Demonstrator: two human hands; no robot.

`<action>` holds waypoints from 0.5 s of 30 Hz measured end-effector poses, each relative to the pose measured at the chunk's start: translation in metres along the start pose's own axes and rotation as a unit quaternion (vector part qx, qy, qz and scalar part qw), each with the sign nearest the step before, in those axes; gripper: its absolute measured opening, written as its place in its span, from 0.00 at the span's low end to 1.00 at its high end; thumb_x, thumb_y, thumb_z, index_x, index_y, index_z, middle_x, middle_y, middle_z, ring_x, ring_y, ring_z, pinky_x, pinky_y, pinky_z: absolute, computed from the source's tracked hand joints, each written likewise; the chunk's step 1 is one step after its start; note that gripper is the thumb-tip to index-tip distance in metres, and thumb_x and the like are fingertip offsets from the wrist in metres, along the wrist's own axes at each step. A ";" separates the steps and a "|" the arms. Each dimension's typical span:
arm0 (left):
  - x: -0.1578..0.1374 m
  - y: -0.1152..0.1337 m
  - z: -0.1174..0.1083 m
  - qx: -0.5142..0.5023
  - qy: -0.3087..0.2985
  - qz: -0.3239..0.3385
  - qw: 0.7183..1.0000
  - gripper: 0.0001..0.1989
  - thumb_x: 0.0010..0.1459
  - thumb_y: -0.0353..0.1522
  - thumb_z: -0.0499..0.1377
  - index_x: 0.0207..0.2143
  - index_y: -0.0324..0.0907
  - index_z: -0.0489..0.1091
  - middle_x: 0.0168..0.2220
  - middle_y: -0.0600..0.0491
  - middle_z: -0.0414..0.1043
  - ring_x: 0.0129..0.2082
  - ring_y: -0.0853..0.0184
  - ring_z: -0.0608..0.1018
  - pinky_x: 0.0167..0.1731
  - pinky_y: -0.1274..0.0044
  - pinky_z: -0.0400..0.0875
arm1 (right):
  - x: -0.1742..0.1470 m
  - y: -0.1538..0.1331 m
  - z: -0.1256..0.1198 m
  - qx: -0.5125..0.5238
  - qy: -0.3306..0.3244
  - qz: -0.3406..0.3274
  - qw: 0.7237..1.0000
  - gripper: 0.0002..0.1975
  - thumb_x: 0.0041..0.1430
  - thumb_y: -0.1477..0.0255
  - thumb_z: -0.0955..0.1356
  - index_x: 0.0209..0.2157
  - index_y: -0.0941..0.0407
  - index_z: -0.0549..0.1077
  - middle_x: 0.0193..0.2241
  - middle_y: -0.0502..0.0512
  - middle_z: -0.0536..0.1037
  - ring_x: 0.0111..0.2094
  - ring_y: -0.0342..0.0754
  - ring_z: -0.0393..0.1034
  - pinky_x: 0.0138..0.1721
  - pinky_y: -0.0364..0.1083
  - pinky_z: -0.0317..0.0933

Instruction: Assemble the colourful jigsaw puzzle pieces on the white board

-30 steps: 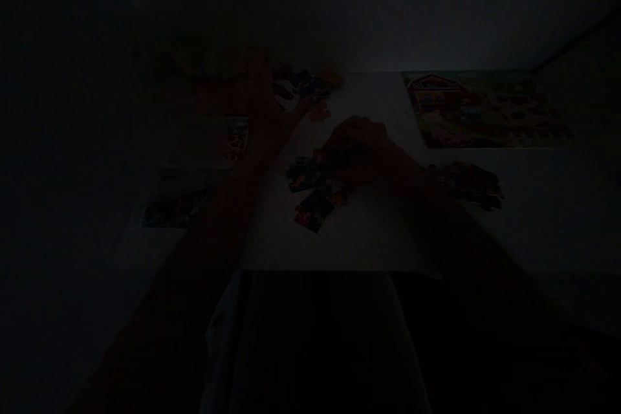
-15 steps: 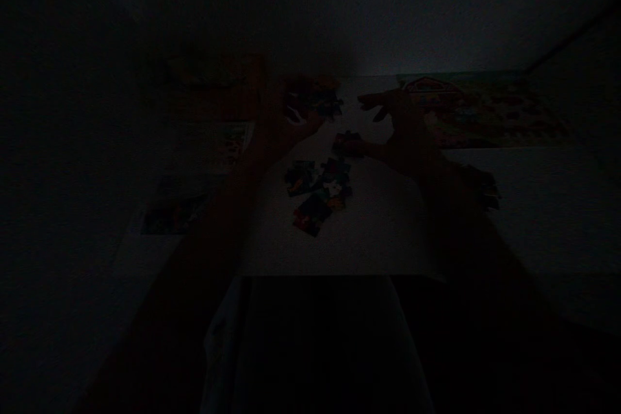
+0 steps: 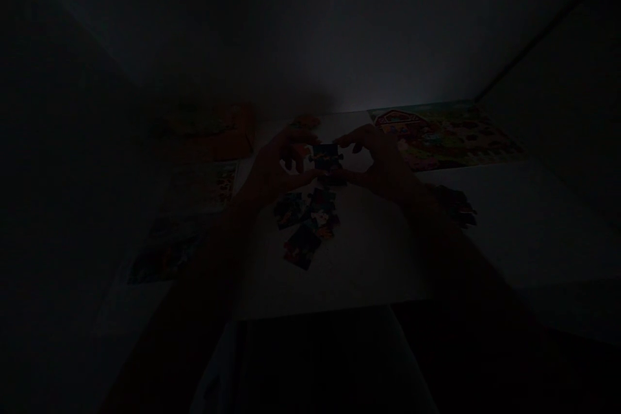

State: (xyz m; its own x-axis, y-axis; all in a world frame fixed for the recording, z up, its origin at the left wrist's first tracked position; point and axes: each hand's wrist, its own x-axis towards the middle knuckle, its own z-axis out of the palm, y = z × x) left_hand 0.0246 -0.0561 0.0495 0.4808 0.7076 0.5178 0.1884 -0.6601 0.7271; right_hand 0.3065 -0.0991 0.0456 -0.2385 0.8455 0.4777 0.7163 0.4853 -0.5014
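Note:
The picture is very dark. Between my two hands is a dark jigsaw puzzle piece (image 3: 326, 157) with knobs on its sides. My left hand (image 3: 277, 167) pinches it from the left, finger at the top edge and thumb at the bottom. From the right, my right hand (image 3: 377, 160) closes on the same piece in a like pinch. Nearer to me, several more puzzle pieces (image 3: 301, 247) lie on the white table, some touching or overlapping. Behind my left fingers an orange-toned piece or pieces (image 3: 305, 121) can partly be seen.
A colourful picture sheet (image 3: 446, 136) lies at the back right. A pile of pieces (image 3: 458, 206) sits beside my right forearm. An orange box (image 3: 228, 136) stands at the back left, with picture sheets (image 3: 165, 249) in front of it. The wall (image 3: 310, 32) rises behind the table.
My hands have come together on one puzzle piece; before, they were apart, the right by a piece and the left near the back pieces. The view has tilted up, so the table sits lower.

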 end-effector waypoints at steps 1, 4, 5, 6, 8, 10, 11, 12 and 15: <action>0.000 -0.001 -0.001 -0.005 0.002 0.000 1.000 0.30 0.60 0.40 0.81 0.61 0.53 0.77 0.55 0.50 0.85 0.33 0.69 0.82 0.34 0.73 0.76 | 0.000 0.000 -0.001 0.005 -0.003 -0.001 1.000 0.26 0.66 0.50 0.80 0.60 0.46 0.83 0.56 0.61 0.83 0.51 0.65 0.78 0.62 0.69 0.67; 0.002 -0.014 -0.005 -0.002 0.072 -0.022 0.997 0.27 0.67 0.49 0.75 0.63 0.56 0.75 0.55 0.49 0.84 0.35 0.64 0.83 0.35 0.69 0.78 | -0.001 0.002 0.000 0.039 -0.040 -0.025 0.998 0.30 0.62 0.46 0.83 0.59 0.44 0.84 0.60 0.62 0.82 0.56 0.67 0.78 0.63 0.68 0.68; 0.003 -0.021 -0.007 0.009 0.118 -0.036 0.992 0.23 0.71 0.51 0.71 0.62 0.55 0.76 0.54 0.49 0.83 0.34 0.63 0.82 0.34 0.69 0.76 | -0.003 0.004 0.001 0.044 -0.064 -0.033 0.996 0.33 0.58 0.45 0.84 0.60 0.44 0.84 0.60 0.62 0.81 0.58 0.68 0.78 0.64 0.69 0.68; 0.004 -0.029 -0.009 0.023 0.167 -0.052 0.984 0.20 0.75 0.52 0.66 0.59 0.54 0.76 0.51 0.48 0.83 0.33 0.63 0.81 0.32 0.68 0.75 | -0.004 0.006 0.003 0.041 -0.089 -0.038 0.994 0.36 0.55 0.44 0.86 0.60 0.44 0.84 0.60 0.62 0.82 0.59 0.69 0.78 0.64 0.70 0.66; 0.005 -0.045 -0.013 0.069 0.238 -0.075 0.966 0.16 0.76 0.51 0.64 0.53 0.51 0.77 0.44 0.49 0.82 0.31 0.61 0.78 0.32 0.67 0.72 | -0.006 0.011 0.008 0.021 -0.119 -0.029 0.992 0.36 0.53 0.43 0.86 0.58 0.44 0.84 0.57 0.62 0.85 0.57 0.70 0.79 0.64 0.72 0.66; 0.003 -0.055 -0.016 0.148 0.249 -0.094 0.953 0.12 0.71 0.46 0.69 0.47 0.50 0.76 0.36 0.51 0.79 0.33 0.58 0.79 0.37 0.65 0.74 | -0.006 0.016 0.013 0.014 -0.102 -0.001 0.995 0.29 0.60 0.45 0.84 0.54 0.46 0.85 0.52 0.61 0.86 0.50 0.66 0.81 0.57 0.68 0.70; 0.002 -0.056 -0.017 0.191 0.233 -0.111 0.947 0.10 0.69 0.43 0.70 0.46 0.50 0.76 0.34 0.52 0.77 0.35 0.56 0.80 0.40 0.64 0.75 | -0.005 0.017 0.015 0.014 -0.086 0.015 0.996 0.25 0.64 0.46 0.82 0.53 0.47 0.84 0.50 0.61 0.87 0.46 0.63 0.81 0.53 0.65 0.72; 0.001 -0.055 -0.017 0.232 0.208 -0.136 0.940 0.09 0.68 0.40 0.71 0.45 0.50 0.76 0.32 0.53 0.77 0.36 0.55 0.81 0.42 0.64 0.75 | -0.001 0.018 0.018 0.010 -0.073 0.033 0.997 0.23 0.67 0.47 0.80 0.52 0.48 0.84 0.49 0.61 0.87 0.43 0.61 0.81 0.49 0.62 0.73; -0.001 -0.040 -0.015 0.304 0.124 -0.221 0.918 0.05 0.73 0.37 0.67 0.47 0.48 0.78 0.35 0.51 0.80 0.39 0.56 0.83 0.44 0.66 0.75 | 0.023 0.014 0.031 -0.071 -0.074 0.085 0.991 0.23 0.70 0.46 0.77 0.51 0.50 0.85 0.49 0.63 0.86 0.42 0.60 0.82 0.51 0.61 0.73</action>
State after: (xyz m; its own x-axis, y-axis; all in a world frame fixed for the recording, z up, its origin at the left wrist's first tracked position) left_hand 0.0035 -0.0267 0.0262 0.0463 0.9263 0.3738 0.7979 -0.2594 0.5441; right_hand 0.2908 -0.0662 0.0276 -0.1931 0.9408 0.2786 0.8372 0.3061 -0.4533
